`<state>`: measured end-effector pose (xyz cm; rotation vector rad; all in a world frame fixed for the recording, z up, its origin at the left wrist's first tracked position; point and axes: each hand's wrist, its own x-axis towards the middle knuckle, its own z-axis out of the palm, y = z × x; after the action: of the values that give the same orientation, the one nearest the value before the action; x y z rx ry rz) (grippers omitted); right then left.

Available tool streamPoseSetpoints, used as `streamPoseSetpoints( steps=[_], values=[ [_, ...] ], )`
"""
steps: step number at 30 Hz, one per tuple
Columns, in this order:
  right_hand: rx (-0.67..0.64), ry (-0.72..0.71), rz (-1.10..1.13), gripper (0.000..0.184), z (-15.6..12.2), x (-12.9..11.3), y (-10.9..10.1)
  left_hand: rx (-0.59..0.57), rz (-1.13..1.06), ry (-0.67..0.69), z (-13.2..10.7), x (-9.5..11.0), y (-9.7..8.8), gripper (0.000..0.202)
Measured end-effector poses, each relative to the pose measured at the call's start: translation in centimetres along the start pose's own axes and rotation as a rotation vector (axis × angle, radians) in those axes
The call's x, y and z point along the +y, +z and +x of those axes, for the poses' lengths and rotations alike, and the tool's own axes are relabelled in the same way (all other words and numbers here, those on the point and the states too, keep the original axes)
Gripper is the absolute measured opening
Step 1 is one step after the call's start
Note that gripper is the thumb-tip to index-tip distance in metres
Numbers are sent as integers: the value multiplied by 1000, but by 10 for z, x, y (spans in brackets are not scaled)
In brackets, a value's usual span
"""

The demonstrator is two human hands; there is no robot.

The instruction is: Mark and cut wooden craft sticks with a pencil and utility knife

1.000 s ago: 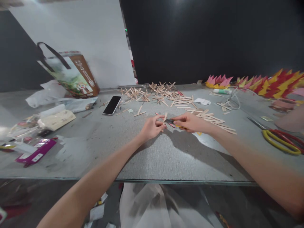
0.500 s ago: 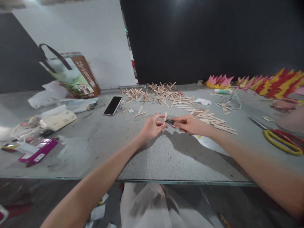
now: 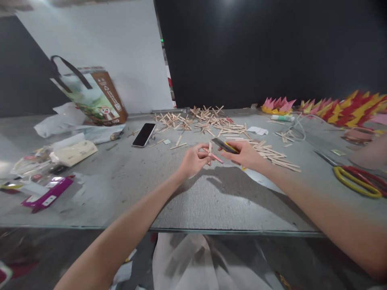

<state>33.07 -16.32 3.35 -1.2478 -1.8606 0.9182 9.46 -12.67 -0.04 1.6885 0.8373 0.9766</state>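
Note:
My left hand [image 3: 195,160] pinches a short piece of wooden craft stick [image 3: 210,148], held upright above the table. A thin reddish-pink stick [image 3: 217,158] crosses behind it from the same fingers and slants down to the right; its exact kind is unclear. My right hand [image 3: 245,154] is wrapped round a dark and yellow utility knife [image 3: 224,145], whose tip points up and left, just right of the craft stick and apart from it. A row of loose craft sticks [image 3: 276,157] lies beyond my right wrist. White paper [image 3: 261,179] shows partly under my right forearm.
Piled crossed craft sticks [image 3: 205,119] lie at the back. A phone [image 3: 144,135], a carrier bag [image 3: 101,98] and a purple packet [image 3: 50,194] are on the left. Scissors [image 3: 356,181], a glue stick [image 3: 282,118] and spiky paper pieces [image 3: 347,108] occupy the right.
My right hand has drawn back to the right with the knife, which now tilts up and away from the craft stick. The reddish stick shows more. My left hand stays nearly still.

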Motion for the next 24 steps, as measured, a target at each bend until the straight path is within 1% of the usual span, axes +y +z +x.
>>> streamPoseSetpoints(
  steps=[2,3,5,8,10,14,19,24],
  values=[
    [147,-157,-197,33,-1,0,8,7,-35,-14,-1,3,2,47],
    [192,-227,-271,32,-1,1,12,10,-46,-20,-1,4,3,45],
    [213,-357,-376,31,-1,4,19,9,-56,-23,-2,5,5,42],
    [173,-486,-485,33,0,10,26,15,-62,-19,-1,3,6,33],
    [153,-503,-543,37,0,13,28,27,-64,-16,0,0,6,29],
    [161,-473,-603,37,1,16,29,47,-46,-19,1,-5,8,24],
    [156,-438,-562,30,3,15,32,62,-12,-34,1,-9,14,27],
    [165,-418,-494,23,8,15,33,15,13,19,0,-15,15,25]
  ],
)
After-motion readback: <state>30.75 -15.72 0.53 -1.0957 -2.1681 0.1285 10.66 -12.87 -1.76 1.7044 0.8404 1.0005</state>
